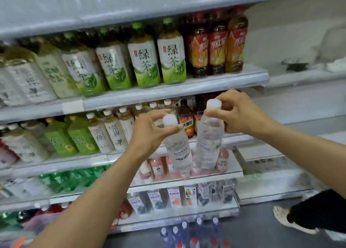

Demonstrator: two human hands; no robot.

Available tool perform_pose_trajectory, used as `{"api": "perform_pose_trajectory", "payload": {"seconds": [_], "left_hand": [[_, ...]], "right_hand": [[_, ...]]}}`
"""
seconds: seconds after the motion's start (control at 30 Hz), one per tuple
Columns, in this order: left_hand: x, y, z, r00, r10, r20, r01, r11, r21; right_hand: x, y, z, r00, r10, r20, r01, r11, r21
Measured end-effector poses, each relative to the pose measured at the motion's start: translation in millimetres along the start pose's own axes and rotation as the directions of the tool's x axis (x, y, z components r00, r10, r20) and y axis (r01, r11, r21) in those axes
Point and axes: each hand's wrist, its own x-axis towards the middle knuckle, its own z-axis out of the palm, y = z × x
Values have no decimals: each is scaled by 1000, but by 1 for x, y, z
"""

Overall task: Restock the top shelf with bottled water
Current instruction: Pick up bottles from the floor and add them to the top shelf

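Mid-frame, left hand [149, 133] and right hand [239, 113] pinch 2 water bottles [179, 150] by the necks; next, a lift to the top shelf [131, 8].

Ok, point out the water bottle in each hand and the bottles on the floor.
Left hand's water bottle [178, 150], head view, on its clear body.
Right hand's water bottle [209, 141], head view, on its clear body.
Floor bottles [184, 234], head view, on one bottle's neck.

Green-labelled bottles [171, 53] read 绿茶; a dark bottle [186, 121] reads 大冰茶.
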Motion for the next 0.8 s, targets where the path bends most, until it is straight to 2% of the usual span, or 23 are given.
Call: {"api": "perform_pose_trajectory", "payload": {"seconds": [0.13, 0.3, 0.43, 0.67, 0.8], "left_hand": [[12, 42, -16, 991, -41, -128, 25, 992, -120], [20, 76, -45, 970, -18, -244, -26, 984, -175], [39, 89, -69, 937, 57, -344, -96, 991, -97], [92, 99, -120, 914, 128, -385, -149, 988, -25], [135, 96, -160, 908, 127, -399, -133, 991, 13]], "right_hand": [[24, -37, -27, 997, -58, -50, 61, 996, 63], [55, -82, -44, 976, -175, -128, 174, 985, -19], [80, -113, -51, 963, -224, -151, 218, 974, -57], [149, -170, -49, 921, -326, -212, 285, 937, -204], [200, -212, -47, 885, -382, -264, 357, 924, -140]]}}
